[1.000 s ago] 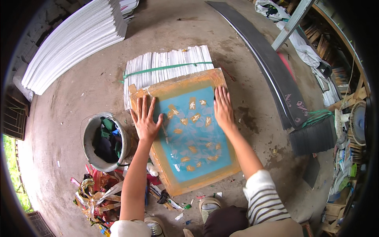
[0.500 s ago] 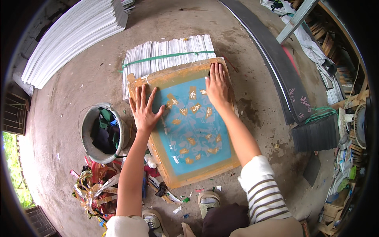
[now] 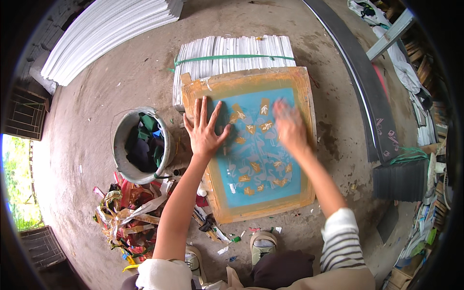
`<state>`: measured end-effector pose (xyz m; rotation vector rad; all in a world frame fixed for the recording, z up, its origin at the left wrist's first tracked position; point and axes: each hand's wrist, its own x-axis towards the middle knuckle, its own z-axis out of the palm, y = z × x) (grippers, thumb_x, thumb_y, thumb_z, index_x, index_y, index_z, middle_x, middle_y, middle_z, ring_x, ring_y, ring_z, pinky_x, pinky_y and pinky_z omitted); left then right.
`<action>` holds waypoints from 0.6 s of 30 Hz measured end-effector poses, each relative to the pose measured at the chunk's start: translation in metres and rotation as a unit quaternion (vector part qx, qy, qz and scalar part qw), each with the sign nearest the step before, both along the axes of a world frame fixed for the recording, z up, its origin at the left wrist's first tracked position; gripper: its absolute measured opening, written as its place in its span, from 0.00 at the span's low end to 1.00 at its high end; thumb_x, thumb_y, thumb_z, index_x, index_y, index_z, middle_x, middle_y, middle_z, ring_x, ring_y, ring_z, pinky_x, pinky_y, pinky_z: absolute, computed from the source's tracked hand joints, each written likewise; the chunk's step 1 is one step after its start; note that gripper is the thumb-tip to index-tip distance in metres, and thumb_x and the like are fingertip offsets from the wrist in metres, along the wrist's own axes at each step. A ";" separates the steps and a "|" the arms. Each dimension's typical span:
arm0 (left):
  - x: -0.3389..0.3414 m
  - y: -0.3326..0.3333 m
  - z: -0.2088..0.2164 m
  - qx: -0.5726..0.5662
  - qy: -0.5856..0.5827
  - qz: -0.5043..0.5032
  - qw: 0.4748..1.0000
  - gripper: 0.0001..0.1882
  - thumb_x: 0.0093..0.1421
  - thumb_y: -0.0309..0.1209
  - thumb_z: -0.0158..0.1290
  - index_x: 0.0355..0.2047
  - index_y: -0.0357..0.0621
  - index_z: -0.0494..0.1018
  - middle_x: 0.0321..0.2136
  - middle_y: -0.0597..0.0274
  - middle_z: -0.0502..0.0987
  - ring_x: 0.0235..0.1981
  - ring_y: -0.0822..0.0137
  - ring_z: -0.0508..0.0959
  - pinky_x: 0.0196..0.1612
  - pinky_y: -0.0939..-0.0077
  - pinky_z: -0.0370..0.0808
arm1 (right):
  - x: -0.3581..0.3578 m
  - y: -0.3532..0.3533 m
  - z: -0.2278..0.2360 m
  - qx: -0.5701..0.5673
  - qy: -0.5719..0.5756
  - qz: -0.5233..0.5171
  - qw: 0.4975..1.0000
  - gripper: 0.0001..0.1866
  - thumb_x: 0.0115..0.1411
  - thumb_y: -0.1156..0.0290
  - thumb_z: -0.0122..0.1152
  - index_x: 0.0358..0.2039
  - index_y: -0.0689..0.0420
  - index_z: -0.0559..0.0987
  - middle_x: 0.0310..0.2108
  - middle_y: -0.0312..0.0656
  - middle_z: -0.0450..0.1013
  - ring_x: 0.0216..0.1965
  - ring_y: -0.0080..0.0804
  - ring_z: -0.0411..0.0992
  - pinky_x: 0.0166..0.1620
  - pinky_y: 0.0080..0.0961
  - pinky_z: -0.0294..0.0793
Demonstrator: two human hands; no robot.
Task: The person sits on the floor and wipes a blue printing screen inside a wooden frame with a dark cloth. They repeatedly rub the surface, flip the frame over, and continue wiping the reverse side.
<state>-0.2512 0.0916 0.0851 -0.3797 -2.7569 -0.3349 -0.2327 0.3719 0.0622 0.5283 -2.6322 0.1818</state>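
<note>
A screen-printing frame [image 3: 263,166] with blue mesh and a tape-covered border rests tilted on a strapped bundle of white sheets [image 3: 232,50]. Leaf motifs, some on brown patches, and pale figures show across its mesh. My left hand [image 3: 205,130] lies on the left part of the frame, fingers spread, with nothing in its grasp. Over the upper right of the mesh is my right hand [image 3: 291,126], its fingers smeared by motion. Whether that hand touches the mesh or holds anything, I cannot make out.
A grey bucket [image 3: 167,153] of dark scraps stands left of the frame, above a heap of torn strips [image 3: 128,217]. White sheets [image 3: 111,36] are stacked at the far left. Long black sheets [image 3: 360,92] and a tied black stack [image 3: 400,181] lie to the right.
My right hand has come down from the frame's upper right border onto the mesh area and is moving fast. My left hand stays on the left side. The whole view has shifted.
</note>
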 end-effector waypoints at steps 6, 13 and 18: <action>-0.002 0.005 -0.006 0.019 0.016 -0.021 0.999 0.32 0.58 0.44 0.51 0.65 0.69 0.60 0.69 0.64 0.51 0.70 0.62 0.48 0.67 0.38 0.37 | -0.042 -0.061 0.005 -0.080 0.051 -0.157 0.983 0.30 0.66 0.60 0.46 0.64 0.66 0.59 0.67 0.49 0.55 0.69 0.41 0.50 0.69 0.39 0.48; 0.027 -0.015 -0.017 0.005 0.012 -0.029 0.999 0.32 0.59 0.36 0.50 0.65 0.65 0.59 0.68 0.62 0.54 0.70 0.62 0.51 0.66 0.36 0.38 | 0.031 -0.077 -0.020 0.019 -0.017 0.137 0.990 0.24 0.62 0.65 0.52 0.59 0.54 0.70 0.64 0.36 0.63 0.67 0.29 0.55 0.68 0.42 0.51; 0.024 -0.003 -0.014 0.020 0.004 -0.044 0.999 0.33 0.59 0.39 0.51 0.65 0.65 0.58 0.68 0.61 0.52 0.70 0.62 0.49 0.67 0.37 0.38 | -0.052 -0.042 0.011 -0.042 0.030 -0.083 0.995 0.24 0.68 0.65 0.41 0.63 0.58 0.63 0.67 0.43 0.53 0.69 0.35 0.49 0.71 0.37 0.45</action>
